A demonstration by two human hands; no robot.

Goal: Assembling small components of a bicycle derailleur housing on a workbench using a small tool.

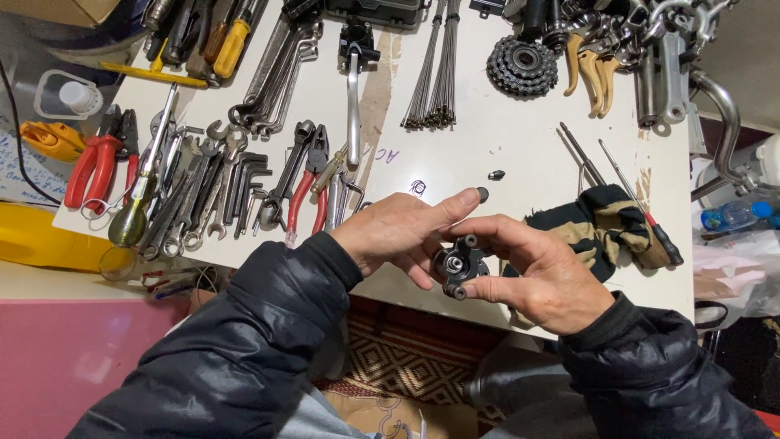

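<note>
Black round metal part, perhaps greasy, pinched in both hands, white worktable

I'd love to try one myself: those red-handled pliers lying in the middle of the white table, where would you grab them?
Grip the red-handled pliers by the two red handles, coming from the near table edge. The handles point toward the person; the dark jaws point away among the wrenches.
</note>
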